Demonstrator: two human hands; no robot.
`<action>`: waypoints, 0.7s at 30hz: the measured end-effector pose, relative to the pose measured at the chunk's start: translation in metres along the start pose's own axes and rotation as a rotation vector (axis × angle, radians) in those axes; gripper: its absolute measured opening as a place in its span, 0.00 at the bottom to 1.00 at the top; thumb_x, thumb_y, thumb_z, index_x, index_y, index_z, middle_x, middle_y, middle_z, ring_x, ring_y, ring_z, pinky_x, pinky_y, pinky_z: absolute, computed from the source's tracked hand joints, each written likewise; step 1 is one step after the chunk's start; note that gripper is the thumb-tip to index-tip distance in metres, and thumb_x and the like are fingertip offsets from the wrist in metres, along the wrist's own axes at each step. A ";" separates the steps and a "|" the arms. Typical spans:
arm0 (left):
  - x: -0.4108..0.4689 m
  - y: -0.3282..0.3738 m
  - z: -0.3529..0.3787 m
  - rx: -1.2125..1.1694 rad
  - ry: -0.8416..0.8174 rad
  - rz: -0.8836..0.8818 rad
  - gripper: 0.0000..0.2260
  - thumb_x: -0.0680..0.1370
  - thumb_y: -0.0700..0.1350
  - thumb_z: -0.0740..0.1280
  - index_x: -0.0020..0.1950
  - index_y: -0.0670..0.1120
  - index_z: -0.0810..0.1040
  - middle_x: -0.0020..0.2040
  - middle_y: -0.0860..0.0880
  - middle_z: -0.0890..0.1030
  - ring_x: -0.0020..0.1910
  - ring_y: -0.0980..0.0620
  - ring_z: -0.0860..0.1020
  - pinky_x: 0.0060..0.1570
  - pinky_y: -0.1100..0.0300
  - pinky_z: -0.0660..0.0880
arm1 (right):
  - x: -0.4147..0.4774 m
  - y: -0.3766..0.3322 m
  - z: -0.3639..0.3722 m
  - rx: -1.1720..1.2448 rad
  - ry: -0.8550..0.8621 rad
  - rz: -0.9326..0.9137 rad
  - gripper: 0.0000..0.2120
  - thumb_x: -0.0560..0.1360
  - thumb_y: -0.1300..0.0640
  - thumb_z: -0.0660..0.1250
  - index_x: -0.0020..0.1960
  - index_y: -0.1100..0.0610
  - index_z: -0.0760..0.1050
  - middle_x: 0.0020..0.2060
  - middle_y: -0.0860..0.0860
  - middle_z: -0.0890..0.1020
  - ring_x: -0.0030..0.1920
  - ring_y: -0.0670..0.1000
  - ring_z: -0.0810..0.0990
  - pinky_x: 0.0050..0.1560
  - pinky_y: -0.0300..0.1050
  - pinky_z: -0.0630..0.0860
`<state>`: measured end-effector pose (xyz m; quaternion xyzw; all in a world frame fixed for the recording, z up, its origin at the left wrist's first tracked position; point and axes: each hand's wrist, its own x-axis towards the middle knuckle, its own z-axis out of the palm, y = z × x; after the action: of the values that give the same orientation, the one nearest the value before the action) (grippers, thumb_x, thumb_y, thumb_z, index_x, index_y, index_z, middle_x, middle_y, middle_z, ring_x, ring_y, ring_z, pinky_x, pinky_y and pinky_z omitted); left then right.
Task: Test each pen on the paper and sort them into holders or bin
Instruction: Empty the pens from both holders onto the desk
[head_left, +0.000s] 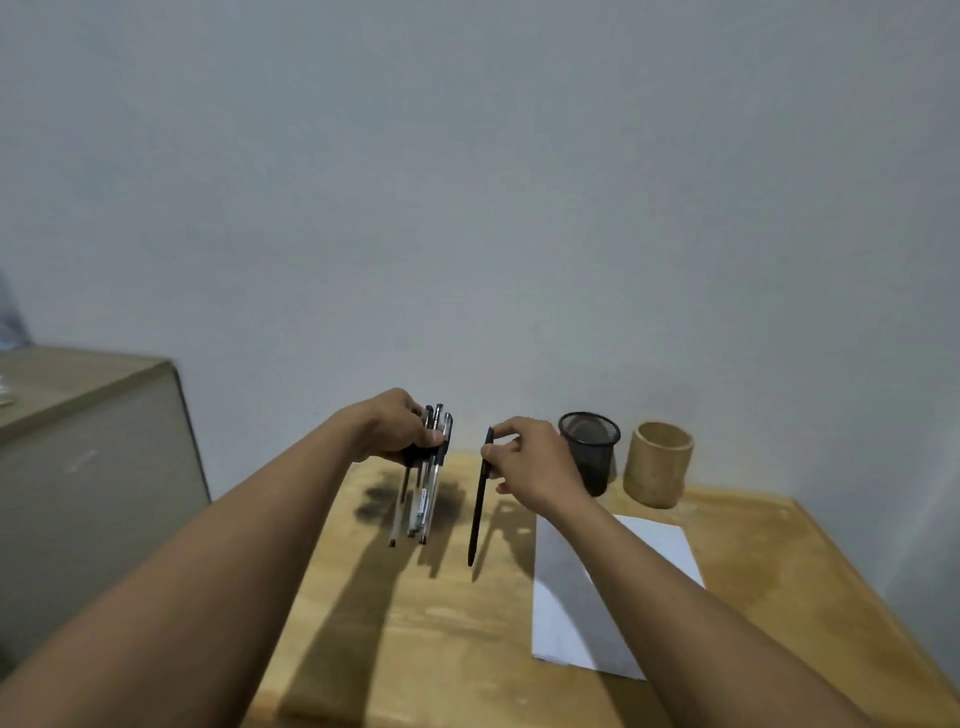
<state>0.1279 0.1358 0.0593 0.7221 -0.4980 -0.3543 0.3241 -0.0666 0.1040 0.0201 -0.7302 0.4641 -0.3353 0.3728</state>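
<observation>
The left hand (400, 431) is raised over the far left part of the wooden bench (467, 649), at about 11 o'clock from the middle of the bench. Its fingers (431, 439) are curled around a bundle of pens (423, 483) near the upper ends, and the pens hang down from the grip with the tips toward the bench; whether the tips touch the wood I cannot tell. At 3 o'clock from this bundle, and apart from it, the right hand (535, 467) holds one black pen (480, 499), pinching its top end between thumb and forefinger, so that the pen hangs almost upright, a little tilted, with the tip down. A black mesh holder (589, 447) stands at 1 o'clock on the bench, partly behind the right hand, and a round wooden holder (657, 462) stands just beside it, at its 3 o'clock. A white paper (571, 623) lies flat at 4 o'clock on the bench, under the right forearm. A beige cabinet (93, 441) stands at 9 o'clock from the bench, against the grey wall (467, 182)
</observation>
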 end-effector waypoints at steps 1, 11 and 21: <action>0.002 -0.010 0.000 0.012 -0.006 -0.027 0.04 0.78 0.37 0.70 0.46 0.36 0.81 0.39 0.41 0.85 0.37 0.48 0.84 0.42 0.57 0.83 | 0.000 0.003 0.009 -0.032 -0.023 0.012 0.09 0.77 0.57 0.70 0.57 0.55 0.79 0.39 0.54 0.87 0.39 0.54 0.88 0.45 0.56 0.85; 0.022 -0.080 0.016 0.253 -0.038 -0.163 0.13 0.74 0.44 0.76 0.48 0.35 0.82 0.48 0.37 0.84 0.52 0.38 0.84 0.52 0.42 0.82 | -0.005 0.025 0.063 -0.291 -0.065 0.089 0.11 0.80 0.56 0.68 0.52 0.65 0.80 0.43 0.57 0.83 0.45 0.60 0.85 0.50 0.56 0.83; 0.027 -0.085 0.033 0.378 0.016 -0.128 0.14 0.73 0.45 0.76 0.37 0.44 0.72 0.37 0.44 0.76 0.37 0.45 0.75 0.32 0.58 0.74 | -0.021 0.037 0.065 -0.525 -0.131 -0.043 0.14 0.80 0.54 0.65 0.61 0.60 0.79 0.58 0.57 0.83 0.58 0.61 0.80 0.57 0.55 0.79</action>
<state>0.1488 0.1316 -0.0333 0.8030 -0.5062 -0.2689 0.1635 -0.0348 0.1278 -0.0469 -0.8315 0.4946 -0.1635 0.1929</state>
